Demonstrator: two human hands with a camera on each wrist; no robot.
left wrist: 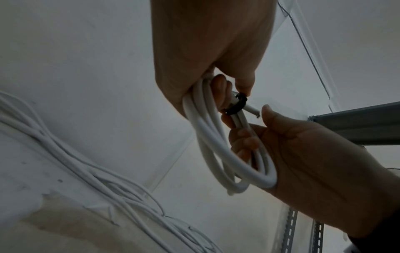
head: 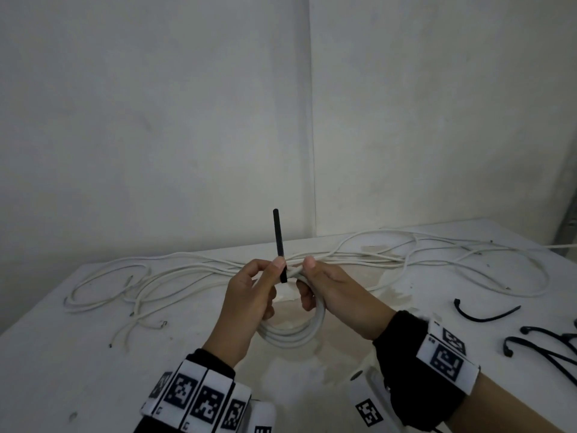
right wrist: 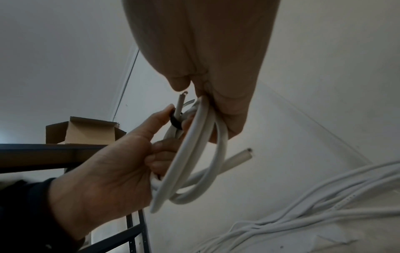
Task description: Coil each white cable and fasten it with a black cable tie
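Head view: both my hands, left hand (head: pixel 249 303) and right hand (head: pixel 335 293), pinch one coil (head: pixel 293 334); black tie (head: pixel 278 242) wraps it, not tight; far cables (head: pixel 406 257) wait loose.

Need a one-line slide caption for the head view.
Both hands, left hand and right hand, hold a coiled white cable above the table while a black cable tie wraps it, tail upright.

Both hands (left wrist: pixel 207 56) round white coil (left wrist: pixel 218 154), black tie (left wrist: pixel 237 106) wrapped on
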